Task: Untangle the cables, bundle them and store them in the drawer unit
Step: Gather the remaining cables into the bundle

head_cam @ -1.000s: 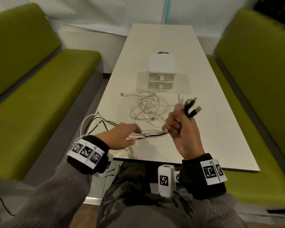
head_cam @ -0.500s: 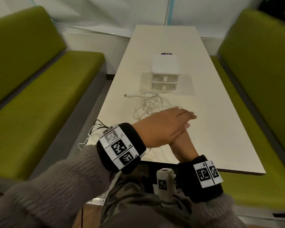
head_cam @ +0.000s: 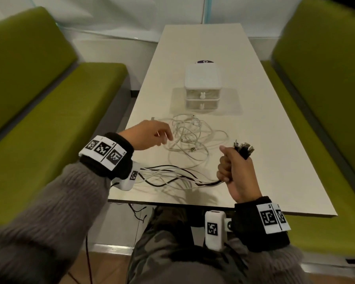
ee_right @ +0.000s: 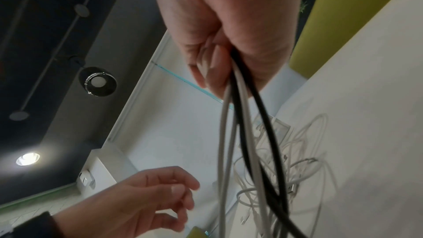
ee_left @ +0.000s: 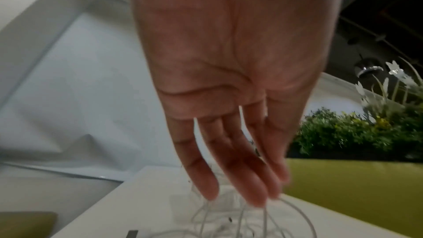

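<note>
Half a second ago the left hand [head_cam: 150, 134] lay across the right; now it has swung out to the left and hangs above the loose white tangle [head_cam: 193, 138] on the tabletop [head_cam: 275, 160], fingers relaxed and holding nothing. From the head view, the right hand [head_cam: 234, 173] is fisted round a bundle of black and white cables [head_cam: 176, 177], plugs [head_cam: 244, 148] sticking up, the strands trailing left off the tabletop's edge. That set looks gathered; my guess is the white heap gets sorted next. Behind it the drawer unit [head_cam: 203, 87] stands with both drawers closed, so one must be opened before storing anything.

Left wrist view: the palm [ee_left: 228, 52] is open, fingertips [ee_left: 208, 187] just above blurred white loops.

Right wrist view: fingers are curled round the black and grey cords [ee_right: 238, 115], which hang across the white tangle and could snag it
</note>
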Motion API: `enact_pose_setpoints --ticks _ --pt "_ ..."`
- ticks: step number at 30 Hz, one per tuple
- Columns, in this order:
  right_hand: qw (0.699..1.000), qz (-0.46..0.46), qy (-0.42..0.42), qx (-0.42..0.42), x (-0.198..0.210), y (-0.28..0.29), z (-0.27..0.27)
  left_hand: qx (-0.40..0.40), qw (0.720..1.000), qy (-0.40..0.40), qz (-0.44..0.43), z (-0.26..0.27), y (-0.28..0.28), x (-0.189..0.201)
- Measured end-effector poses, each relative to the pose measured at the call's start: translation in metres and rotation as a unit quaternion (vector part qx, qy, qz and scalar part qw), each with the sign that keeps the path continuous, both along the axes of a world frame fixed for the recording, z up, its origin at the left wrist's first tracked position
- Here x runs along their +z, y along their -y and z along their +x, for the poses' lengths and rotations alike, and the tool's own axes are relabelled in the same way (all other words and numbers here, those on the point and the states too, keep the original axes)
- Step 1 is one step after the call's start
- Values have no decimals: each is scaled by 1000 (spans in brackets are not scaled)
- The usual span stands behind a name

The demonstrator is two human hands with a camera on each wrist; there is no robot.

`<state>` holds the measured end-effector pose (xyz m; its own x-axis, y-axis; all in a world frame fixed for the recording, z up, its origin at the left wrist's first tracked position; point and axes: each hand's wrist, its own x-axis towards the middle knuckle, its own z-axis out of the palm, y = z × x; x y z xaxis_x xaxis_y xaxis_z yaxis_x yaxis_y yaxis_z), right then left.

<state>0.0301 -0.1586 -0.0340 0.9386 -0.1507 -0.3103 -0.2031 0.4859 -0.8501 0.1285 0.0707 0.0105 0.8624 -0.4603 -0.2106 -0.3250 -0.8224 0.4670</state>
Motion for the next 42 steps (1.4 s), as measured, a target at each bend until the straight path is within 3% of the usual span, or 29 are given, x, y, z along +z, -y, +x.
enact_pose_setpoints --ticks 6,8,10,12,14,18,22,27,31,36,42 --pt "1000 17 -7 0 0 4 4 -158 981 -34 109 8 37 -24" --pt "1000 20 -7 1 2 5 3 -171 969 -49 169 12 48 -39" --pt "1000 23 -7 -2 2 6 3 -154 973 -32 168 17 54 -43" --pt "1000 22 -9 -6 2 8 3 -105 992 21 66 25 55 -31" --pt "1000 23 -10 -10 1 8 3 -31 992 100 -77 40 53 -8" --pt "999 27 -14 -13 0 7 5 18 932 247 -266 61 52 62" --pt "999 22 -22 -21 1 9 5 -1 883 316 -347 59 56 122" --pt "999 27 -19 -26 1 7 4 -6 948 195 -252 56 60 91" --pt "999 18 -5 -38 -1 8 4 -36 950 145 -275 38 60 71" --pt "1000 14 23 -8 2 5 3 -91 969 67 -218 0 70 42" --pt "997 76 20 -1 3 7 5 -102 974 -5 -203 -36 77 12"
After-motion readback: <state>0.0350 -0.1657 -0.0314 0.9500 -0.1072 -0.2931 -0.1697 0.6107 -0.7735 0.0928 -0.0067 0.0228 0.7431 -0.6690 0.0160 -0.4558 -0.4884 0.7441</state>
